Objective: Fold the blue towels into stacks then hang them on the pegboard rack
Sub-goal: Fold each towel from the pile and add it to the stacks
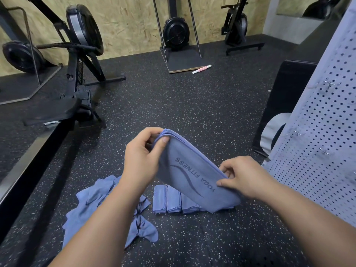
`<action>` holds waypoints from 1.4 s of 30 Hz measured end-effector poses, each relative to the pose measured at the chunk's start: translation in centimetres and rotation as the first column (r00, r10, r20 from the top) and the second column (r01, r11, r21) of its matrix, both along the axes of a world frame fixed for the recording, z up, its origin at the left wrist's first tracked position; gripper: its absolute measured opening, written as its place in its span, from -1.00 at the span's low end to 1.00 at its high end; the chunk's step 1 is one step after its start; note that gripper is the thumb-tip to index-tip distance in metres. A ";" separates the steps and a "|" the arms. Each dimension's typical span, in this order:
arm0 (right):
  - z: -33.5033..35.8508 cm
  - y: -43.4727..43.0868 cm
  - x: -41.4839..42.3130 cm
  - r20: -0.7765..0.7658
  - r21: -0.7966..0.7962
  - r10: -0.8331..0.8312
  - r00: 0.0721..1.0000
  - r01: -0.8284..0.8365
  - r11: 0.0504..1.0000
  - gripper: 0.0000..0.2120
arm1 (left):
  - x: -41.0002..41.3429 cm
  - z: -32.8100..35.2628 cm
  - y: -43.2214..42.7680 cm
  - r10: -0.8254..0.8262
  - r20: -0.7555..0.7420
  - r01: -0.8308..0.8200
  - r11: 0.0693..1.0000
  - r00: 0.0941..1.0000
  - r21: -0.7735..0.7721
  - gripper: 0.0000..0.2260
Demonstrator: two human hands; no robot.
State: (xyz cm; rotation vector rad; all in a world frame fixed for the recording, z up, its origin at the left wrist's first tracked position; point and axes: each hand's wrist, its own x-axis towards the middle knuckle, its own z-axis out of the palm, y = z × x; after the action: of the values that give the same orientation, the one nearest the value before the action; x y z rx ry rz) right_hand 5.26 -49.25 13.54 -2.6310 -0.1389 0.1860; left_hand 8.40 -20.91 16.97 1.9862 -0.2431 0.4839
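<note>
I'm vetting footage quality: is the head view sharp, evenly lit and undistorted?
Head view: lighting soft and even, no harsh glare; lettering on the held blue folded towel reads sharp; wide-angle bending tilts the perforated grey-blue pegboard at the right edge, slightly soft there.

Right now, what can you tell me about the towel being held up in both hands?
The towel is blue, soft-looking cloth, folded into several layers whose edges show at its top corner. Dark letters read YOGA FITNESS beside a wavy line. It is held slanting in the air above the floor: the left hand pinches the upper corner, the right hand pinches the lower edge. Its bottom end hangs in front of a row of folded towels; whether it touches them cannot be told.
</note>
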 end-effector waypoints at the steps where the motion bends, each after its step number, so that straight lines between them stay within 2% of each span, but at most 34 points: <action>1: 0.1 -0.1 0.1 -0.007 0.000 -0.003 1.000 0.003 1.000 -0.76 | 0.1 -0.1 0.1 0.005 0.002 -0.005 1.000 1.000 -0.004 -0.85; 10: 0.5 -1.1 0.2 -0.038 -0.096 0.018 0.999 -0.022 0.995 -0.67 | 0.9 -0.3 0.6 0.090 -0.036 -0.093 0.993 0.995 -0.076 -0.92; 14: 0.5 -1.6 0.2 -0.054 -0.127 0.029 0.998 -0.036 0.991 -0.77 | 1.2 -0.5 1.0 0.141 -0.059 -0.146 0.984 0.988 -0.098 -0.92; 17: 0.6 -2.1 0.5 0.014 -0.155 -0.008 1.000 0.010 0.988 -0.84 | 1.5 -0.7 1.3 0.183 -0.083 -0.191 0.975 0.980 -0.117 -0.93; 21: 1.2 -2.8 0.6 0.107 0.014 -0.115 0.988 0.114 0.993 -0.84 | 1.8 -1.0 1.9 0.235 -0.135 -0.251 0.960 0.963 -0.121 -0.96; 25: 1.7 -3.6 0.8 0.190 0.097 -0.198 0.961 0.183 0.978 -0.85 | 2.0 -1.6 2.2 0.257 -0.170 -0.275 0.957 0.951 -0.090 -0.96; 29: 2.5 -4.1 0.8 0.204 0.246 -0.294 0.934 0.242 0.939 -0.89 | 2.0 -1.7 2.3 0.301 -0.202 -0.319 0.946 0.932 -0.059 -0.95; 34: 3.1 -4.4 0.7 0.137 0.515 -0.368 0.920 0.251 0.820 -0.86 | 2.3 -1.9 2.5 0.297 -0.242 -0.322 0.944 0.924 -0.074 -0.95; 38: 3.6 -4.3 0.5 0.061 0.673 -0.321 0.945 0.199 0.713 -0.84 | 2.3 -1.9 2.4 0.240 -0.280 -0.297 0.937 0.930 -0.183 -0.94; 42: 3.9 -3.7 0.6 0.047 0.796 -0.341 0.939 0.171 0.580 -0.73 | 2.2 -1.6 2.0 0.207 -0.281 -0.281 0.925 0.937 -0.256 -0.90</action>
State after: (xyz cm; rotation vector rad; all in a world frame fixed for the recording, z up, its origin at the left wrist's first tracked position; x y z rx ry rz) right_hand 5.86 -52.95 17.49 -1.7295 0.0929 -0.2098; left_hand 10.56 -18.88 15.40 1.7681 0.2295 0.3967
